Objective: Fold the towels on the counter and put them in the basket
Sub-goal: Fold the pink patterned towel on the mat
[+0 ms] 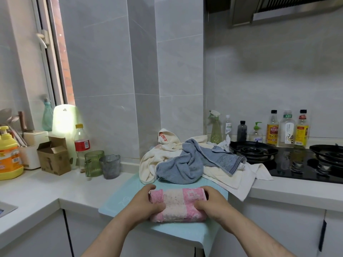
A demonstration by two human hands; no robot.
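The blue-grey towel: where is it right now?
In the head view the blue-grey towel lies crumpled on top of the cream towels, centre of the counter, just behind the folded pink towel and left of the gas stove.

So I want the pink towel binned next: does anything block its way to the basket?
Cannot tell: no basket is in view. Both hands, left and right, grip the folded pink towel.

Both hands (pixel 178 205) clasp the folded pink towel (pixel 177 204) on the mat (pixel 118 203).
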